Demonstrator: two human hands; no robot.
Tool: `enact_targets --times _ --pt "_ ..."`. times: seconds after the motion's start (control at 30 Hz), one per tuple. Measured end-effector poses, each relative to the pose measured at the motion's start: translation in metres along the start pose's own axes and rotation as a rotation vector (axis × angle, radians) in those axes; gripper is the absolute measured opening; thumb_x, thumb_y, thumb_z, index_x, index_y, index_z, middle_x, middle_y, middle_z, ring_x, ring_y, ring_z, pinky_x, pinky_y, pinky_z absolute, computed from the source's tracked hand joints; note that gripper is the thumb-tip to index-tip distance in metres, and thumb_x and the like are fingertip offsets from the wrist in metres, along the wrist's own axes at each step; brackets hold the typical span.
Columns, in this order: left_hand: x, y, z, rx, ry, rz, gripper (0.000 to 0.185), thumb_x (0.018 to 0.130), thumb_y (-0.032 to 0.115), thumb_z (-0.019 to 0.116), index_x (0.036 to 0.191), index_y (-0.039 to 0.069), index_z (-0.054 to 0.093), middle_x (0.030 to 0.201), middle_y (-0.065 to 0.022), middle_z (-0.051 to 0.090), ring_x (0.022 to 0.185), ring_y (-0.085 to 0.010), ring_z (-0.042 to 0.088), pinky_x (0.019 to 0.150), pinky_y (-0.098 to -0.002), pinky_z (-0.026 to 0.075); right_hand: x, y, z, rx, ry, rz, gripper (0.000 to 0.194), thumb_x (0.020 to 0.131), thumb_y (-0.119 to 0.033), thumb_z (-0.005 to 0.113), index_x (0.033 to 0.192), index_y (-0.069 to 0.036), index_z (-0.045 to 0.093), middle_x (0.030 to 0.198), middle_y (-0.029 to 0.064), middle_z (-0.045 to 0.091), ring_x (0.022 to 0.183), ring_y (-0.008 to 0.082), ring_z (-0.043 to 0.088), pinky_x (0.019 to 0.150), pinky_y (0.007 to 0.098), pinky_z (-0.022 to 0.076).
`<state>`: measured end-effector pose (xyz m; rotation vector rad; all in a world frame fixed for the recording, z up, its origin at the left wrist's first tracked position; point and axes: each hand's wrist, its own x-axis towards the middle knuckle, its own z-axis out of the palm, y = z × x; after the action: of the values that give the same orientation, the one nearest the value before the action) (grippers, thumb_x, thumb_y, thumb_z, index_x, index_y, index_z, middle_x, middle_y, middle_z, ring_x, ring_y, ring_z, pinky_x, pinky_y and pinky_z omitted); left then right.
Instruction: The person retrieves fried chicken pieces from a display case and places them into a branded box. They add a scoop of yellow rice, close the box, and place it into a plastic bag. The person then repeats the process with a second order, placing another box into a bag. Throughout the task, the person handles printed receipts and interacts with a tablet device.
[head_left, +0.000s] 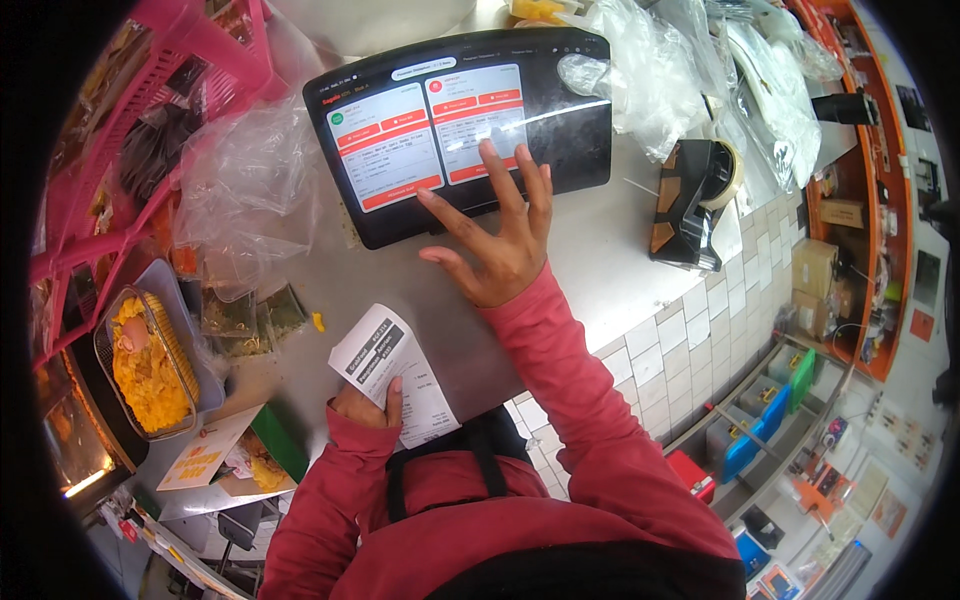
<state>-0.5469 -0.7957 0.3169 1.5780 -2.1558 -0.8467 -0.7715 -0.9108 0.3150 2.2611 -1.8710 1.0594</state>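
Note:
My left hand (365, 406) grips a printed paper receipt (420, 390) low at the counter's front edge, thumb on its face. The receipt bears writing and curls over at its top. Fingers spread, my right hand (499, 240) is over the lower part of a black tablet (566, 150). Its index fingertip is at the lower edge of the left order card on the lit screen; whether it touches the glass I cannot tell. The other fingers cover part of the right card. Nothing is held in that hand.
Left lie a wire basket of yellow fried food (150, 367), an opened food box (251, 457), clear plastic bags (247, 187) and a pink plastic rack (161, 67). A tape dispenser (686, 210) stands right of the tablet on the metal counter (592, 262). More plastic bags (637, 60) lie behind.

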Motion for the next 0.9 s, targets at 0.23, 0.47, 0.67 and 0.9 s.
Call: enact_targets --times 0.23,0.47,0.67,0.9 --pt "-0.0003 0.0008 -0.0011 0.040 -0.005 -0.014 0.024 0.084 0.016 0.058 0.103 0.001 0.062 0.088 -0.0174 0.062 0.072 -0.0332 0.061 0.061 -0.0389 0.050 -0.0006 0.0005 0.0023 -0.014 0.012 0.036 0.045 0.076 -0.053 0.062 0.116 -0.033 0.062 0.143 0.0111 0.034 0.133 0.0353 0.025 0.108 0.0505 0.0139" --pt "0.0009 0.0018 -0.0021 0.023 -0.015 -0.013 0.024 0.084 0.015 0.058 0.103 0.002 0.062 0.088 -0.0168 0.062 0.072 -0.0335 0.061 0.062 -0.0388 0.050 -0.0014 0.0011 0.0036 -0.015 0.018 0.022 0.043 0.077 -0.053 0.060 0.115 -0.034 0.062 0.142 0.0114 0.036 0.133 0.0352 0.025 0.109 0.0494 0.0137" --pt "0.0026 0.0020 -0.0032 0.031 -0.016 0.010 0.023 0.084 0.014 0.058 0.102 0.001 0.062 0.089 -0.0165 0.063 0.072 -0.0334 0.061 0.063 -0.0385 0.050 0.0003 0.0009 0.0044 -0.025 0.002 0.040 0.042 0.076 -0.050 0.063 0.115 -0.034 0.063 0.142 0.0114 0.035 0.132 0.0353 0.025 0.109 0.0495 0.0143" --pt "0.0020 0.0012 -0.0024 0.010 0.025 0.029 0.022 0.083 0.014 0.059 0.100 0.000 0.063 0.087 -0.0166 0.063 0.071 -0.0333 0.061 0.062 -0.0386 0.050 -0.0004 0.0015 0.0042 0.000 0.035 0.042 0.043 0.076 -0.048 0.064 0.116 -0.031 0.062 0.141 0.0112 0.036 0.132 0.0344 0.024 0.108 0.0494 0.0153"
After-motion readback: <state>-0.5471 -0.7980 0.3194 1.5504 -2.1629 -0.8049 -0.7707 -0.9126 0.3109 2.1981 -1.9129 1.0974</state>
